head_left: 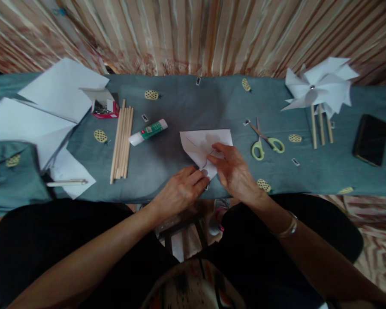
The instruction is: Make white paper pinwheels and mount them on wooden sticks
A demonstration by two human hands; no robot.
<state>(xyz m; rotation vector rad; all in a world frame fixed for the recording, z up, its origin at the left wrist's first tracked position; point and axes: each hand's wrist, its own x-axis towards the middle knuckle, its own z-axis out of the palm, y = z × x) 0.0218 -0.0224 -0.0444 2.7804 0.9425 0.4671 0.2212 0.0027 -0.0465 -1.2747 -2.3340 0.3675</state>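
Note:
A white sheet of paper [209,139] with cut slits lies near the table's front edge, its near corner bent up. My left hand [183,189] pinches that near corner between thumb and fingers. On the right side of the sheet, my right hand [231,167] grips a cut flap, thumb and forefinger closed on it. The fingers partly hide the lower part of the paper. Just right of the sheet rest scissors [260,139] with green handles, blades slightly apart. To the left lies a glue stick [149,132] with a white cap and green label.
Several wooden sticks [122,143] lie left of the glue stick, beside a red box [107,109] of small metal pins. Farther left are paper sheets [61,88] and a pen [67,183]. Finished paper pinwheels [328,86] on sticks and a phone [371,139] are at the right.

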